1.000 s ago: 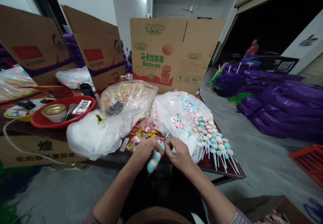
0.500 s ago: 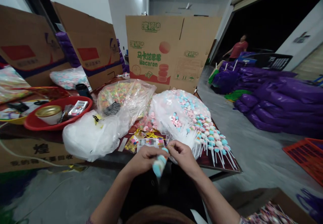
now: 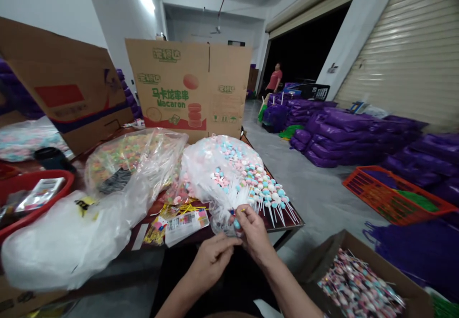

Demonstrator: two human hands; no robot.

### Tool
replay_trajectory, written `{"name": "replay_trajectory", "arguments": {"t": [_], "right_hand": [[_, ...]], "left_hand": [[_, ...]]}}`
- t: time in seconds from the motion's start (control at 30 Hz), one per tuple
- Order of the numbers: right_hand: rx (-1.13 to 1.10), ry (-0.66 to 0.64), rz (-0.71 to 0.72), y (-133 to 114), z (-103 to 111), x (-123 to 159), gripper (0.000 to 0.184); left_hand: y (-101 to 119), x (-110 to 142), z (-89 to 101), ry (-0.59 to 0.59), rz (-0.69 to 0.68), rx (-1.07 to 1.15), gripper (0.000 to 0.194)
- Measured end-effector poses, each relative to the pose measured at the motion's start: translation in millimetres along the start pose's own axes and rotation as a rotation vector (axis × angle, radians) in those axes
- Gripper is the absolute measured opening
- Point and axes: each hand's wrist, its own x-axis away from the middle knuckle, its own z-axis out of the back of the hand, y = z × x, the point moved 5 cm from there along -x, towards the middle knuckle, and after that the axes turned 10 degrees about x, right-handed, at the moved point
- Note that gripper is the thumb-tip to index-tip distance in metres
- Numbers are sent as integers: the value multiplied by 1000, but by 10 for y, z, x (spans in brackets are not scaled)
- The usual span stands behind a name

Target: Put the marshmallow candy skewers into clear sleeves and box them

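My left hand (image 3: 212, 260) and my right hand (image 3: 253, 232) meet at the near edge of the table (image 3: 287, 224). Both are closed on a candy skewer (image 3: 236, 224); only a blue bit of it shows between the fingers. My right fingers pinch at its top, where a thin yellow tie (image 3: 242, 210) sticks out. Just beyond my hands lies a heap of pink, blue and white candy skewers (image 3: 247, 179) on a clear plastic bag, sticks pointing toward me.
On the table are a bag of mixed colourful sweets (image 3: 132, 160), a white plastic bag (image 3: 68, 236), gold ties and labels (image 3: 179, 218), a red basin (image 3: 39, 203) and an upright Macaron carton (image 3: 186, 88). An open box of wrapped skewers (image 3: 358, 287) sits lower right. Beyond are an orange crate (image 3: 390, 196), purple sacks (image 3: 358, 131) and a person (image 3: 275, 79).
The view has swung right and up, bringing the box of wrapped skewers and the orange crate into sight. The skewer, earlier hanging below my hands, is now mostly hidden inside them.
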Motion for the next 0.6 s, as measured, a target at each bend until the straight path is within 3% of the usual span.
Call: {"name": "replay_trajectory", "arguments": {"t": [0.13,0.2,0.3,0.37,0.47,0.53,0.6], "right_hand": [[58,194,46,29,641,178,25],[228,397,89,59,1118,296,21],[568,726,50,118,1921,510,30],[707,893,-11,131,2455,706,34],[1022,1040,-174,81,3145,1036,28],[1200,1115,-358,58,3480,1209,16],[1285,1144,-426,52,3639,1267,28]], "left_hand": [[-127,27,264,237,55,61,29],[-225,38,508,375,62,75,24],[-323,69,852,508,85,45,20],[-321,132,1032,610,87,5,18],[-338,238,1177,709,176,-62,17],[-397,282,1220,741,221,-72,22],[-460,308,1256,785,190,-83,27]]}}
